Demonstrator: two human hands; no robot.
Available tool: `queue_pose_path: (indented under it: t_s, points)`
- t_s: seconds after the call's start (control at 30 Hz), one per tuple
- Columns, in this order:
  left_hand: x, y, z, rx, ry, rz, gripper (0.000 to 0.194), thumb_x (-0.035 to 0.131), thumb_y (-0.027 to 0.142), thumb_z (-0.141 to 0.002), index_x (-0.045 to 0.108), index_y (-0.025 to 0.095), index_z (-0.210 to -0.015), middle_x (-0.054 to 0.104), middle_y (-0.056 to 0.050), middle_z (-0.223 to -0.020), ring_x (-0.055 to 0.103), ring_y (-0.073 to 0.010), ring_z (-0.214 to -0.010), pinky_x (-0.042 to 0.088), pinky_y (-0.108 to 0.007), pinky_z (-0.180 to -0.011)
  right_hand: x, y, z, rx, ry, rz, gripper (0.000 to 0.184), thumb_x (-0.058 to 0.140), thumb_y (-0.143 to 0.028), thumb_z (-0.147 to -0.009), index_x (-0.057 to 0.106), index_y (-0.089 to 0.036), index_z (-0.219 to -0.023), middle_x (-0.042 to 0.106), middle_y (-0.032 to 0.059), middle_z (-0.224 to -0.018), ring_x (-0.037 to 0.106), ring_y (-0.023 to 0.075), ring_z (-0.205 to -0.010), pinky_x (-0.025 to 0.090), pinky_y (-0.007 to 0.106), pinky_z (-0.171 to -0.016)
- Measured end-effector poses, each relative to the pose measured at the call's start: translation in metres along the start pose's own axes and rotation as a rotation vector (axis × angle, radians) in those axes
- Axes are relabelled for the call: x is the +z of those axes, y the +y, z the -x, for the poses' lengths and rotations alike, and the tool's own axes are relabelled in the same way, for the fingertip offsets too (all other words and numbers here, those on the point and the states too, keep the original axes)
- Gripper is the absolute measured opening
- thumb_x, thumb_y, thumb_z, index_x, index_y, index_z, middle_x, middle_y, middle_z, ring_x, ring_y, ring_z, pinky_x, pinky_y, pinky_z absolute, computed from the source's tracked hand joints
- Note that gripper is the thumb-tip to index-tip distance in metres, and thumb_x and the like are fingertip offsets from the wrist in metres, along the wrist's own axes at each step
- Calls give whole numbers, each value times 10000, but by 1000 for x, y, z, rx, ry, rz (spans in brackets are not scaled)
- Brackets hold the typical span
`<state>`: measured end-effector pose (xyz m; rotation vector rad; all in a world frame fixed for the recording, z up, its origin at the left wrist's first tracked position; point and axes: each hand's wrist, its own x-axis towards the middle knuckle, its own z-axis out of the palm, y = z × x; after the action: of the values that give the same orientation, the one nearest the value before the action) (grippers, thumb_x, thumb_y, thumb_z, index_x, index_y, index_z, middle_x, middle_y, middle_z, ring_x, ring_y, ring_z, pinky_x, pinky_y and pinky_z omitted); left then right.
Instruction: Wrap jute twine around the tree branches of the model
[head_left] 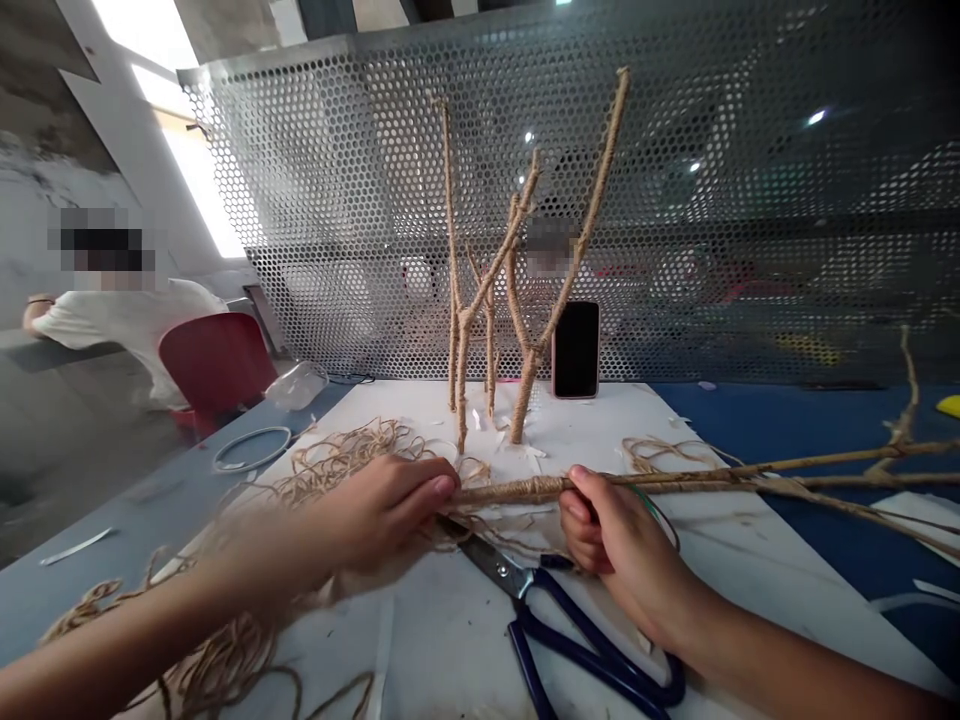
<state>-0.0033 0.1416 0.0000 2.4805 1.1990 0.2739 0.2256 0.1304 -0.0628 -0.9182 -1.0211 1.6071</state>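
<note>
A forked branch point(697, 482) lies level across my view, its left part wound with brown twine and its bare twigs reaching to the right. My left hand point(401, 500) is closed round its wrapped left end. Farther along, my right hand point(611, 530) grips the branch with the thumb on top. Beneath it, scissors with dark blue handles point(577, 635) rest on the white board point(435, 620), blades pointing up and left. Loose twine point(345, 455) is heaped beyond my left forearm, and more twine point(225, 660) lies near the front left.
Twine-wrapped branches point(525, 390) stand upright at the back. A phone point(576, 350) leans against the perforated metal screen point(360, 220). On the left are a white ring point(251, 450), a plastic bag point(296, 385), a red chair point(217, 360) and a seated person point(127, 320).
</note>
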Motion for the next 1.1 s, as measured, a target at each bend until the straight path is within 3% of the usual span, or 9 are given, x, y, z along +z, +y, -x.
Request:
queue_pose_path:
  t_s: [0.2, 0.3, 0.5, 0.63, 0.77, 0.87, 0.93, 1.03, 1.1]
  points:
    - [-13, -39, -1, -269, -12, 66, 529, 246, 504, -881, 643, 183, -740, 614, -15, -676, 554, -148, -636, 412, -215, -606, 0, -3, 3, -23, 38, -1, 372, 387, -393, -846, 309, -194, -542, 140, -103, -459, 83, 52, -406, 85, 212, -391]
    - [-20, -53, -8, -276, -1, 16, 576, 168, 485, -893, 631, 168, -764, 539, 6, -531, 514, -132, -532, 395, -216, -564, 0, -3, 3, -30, 50, -2, 364, 382, -383, -847, 308, -195, -544, 140, -102, -459, 89, 54, -405, 89, 212, -391]
    - [-43, -30, -13, -158, 146, -85, 392, 324, 413, -874, 613, 158, -798, 532, 6, -571, 489, -114, -534, 362, -197, -531, -1, -3, 4, -33, 50, -1, 368, 378, -376, -851, 296, -196, -541, 136, -101, -459, 93, 57, -404, 93, 218, -397]
    - [-43, -8, -2, -182, -263, 194, 278, 460, 403, -831, 633, 198, -904, 590, -19, -762, 497, -125, -646, 371, -190, -558, 1, -5, 5, -25, 90, 9, 362, 369, -364, -851, 288, -197, -540, 140, -98, -462, 91, 61, -412, 91, 229, -407]
    - [-40, -14, 14, -307, -463, 347, 343, 478, 457, -807, 591, 210, -1015, 614, -41, -843, 529, -133, -600, 384, -182, -452, 2, -11, 6, -56, 119, 67, 370, 384, -381, -848, 289, -196, -541, 156, -94, -468, 100, 63, -423, 91, 238, -417]
    - [-49, -26, 19, -409, -532, 518, 407, 517, 454, -789, 541, 209, -1113, 630, -33, -871, 537, -125, -612, 415, -184, -511, 1, -19, 6, -107, 112, 94, 375, 408, -404, -841, 292, -196, -551, 170, -90, -487, 105, 66, -437, 87, 238, -422]
    - [-60, -30, 17, -295, -511, 484, 402, 463, 466, -819, 568, 181, -1083, 621, -40, -873, 565, -159, -720, 437, -198, -585, 1, -25, 6, -118, 119, 104, 374, 405, -401, -843, 289, -196, -553, 169, -89, -492, 101, 67, -440, 85, 238, -422]
    - [-72, -24, 7, -135, -285, 294, 383, 415, 437, -855, 580, 179, -1085, 614, -59, -970, 556, -188, -866, 441, -237, -731, 2, -30, 7, -110, 121, 155, 381, 396, -407, -848, 285, -198, -549, 158, -89, -493, 92, 69, -444, 85, 238, -421]
    - [-69, -8, -2, -148, -155, 230, 413, 356, 463, -871, 590, 189, -1075, 620, -74, -987, 562, -200, -876, 452, -257, -716, 4, -32, 9, -106, 102, 215, 391, 397, -427, -850, 289, -198, -552, 158, -85, -503, 94, 71, -452, 88, 243, -423]
